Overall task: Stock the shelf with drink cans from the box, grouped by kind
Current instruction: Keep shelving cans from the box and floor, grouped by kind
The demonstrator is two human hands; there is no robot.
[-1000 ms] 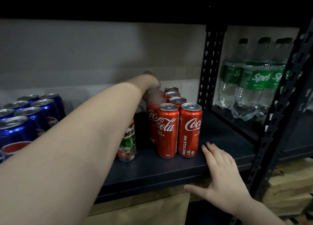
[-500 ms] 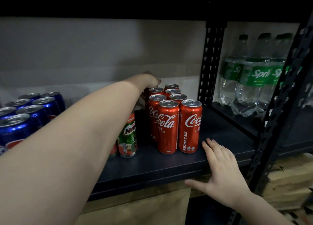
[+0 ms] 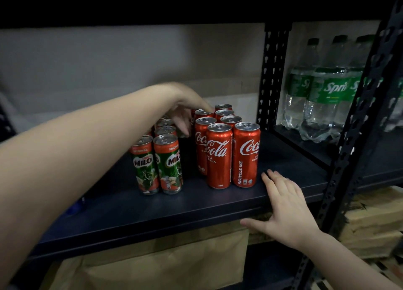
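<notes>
Several red Coca-Cola cans (image 3: 219,156) stand in two rows on the dark shelf board (image 3: 196,204). To their left stand several green Milo cans (image 3: 168,165), also in two rows. My left hand (image 3: 189,109) reaches in over the back of both groups, fingers spread and hanging down, fingertips at the top of a rear Coca-Cola can; it holds nothing. My right hand (image 3: 285,211) lies flat and open on the shelf's front edge, just right of the front Coca-Cola can. The blue cans are out of view.
A perforated black upright (image 3: 272,71) bounds the bay on the right; beyond it stand Sprite bottles (image 3: 327,97). Another upright (image 3: 357,137) runs down the front right. A cardboard box (image 3: 165,265) sits under the shelf, and stacked wood (image 3: 375,222) lies at lower right.
My left hand has let go of the rear Coca-Cola can and drawn back, uncovering the Milo cans. The view has shifted right, so the blue cans are gone. My right hand stays put.
</notes>
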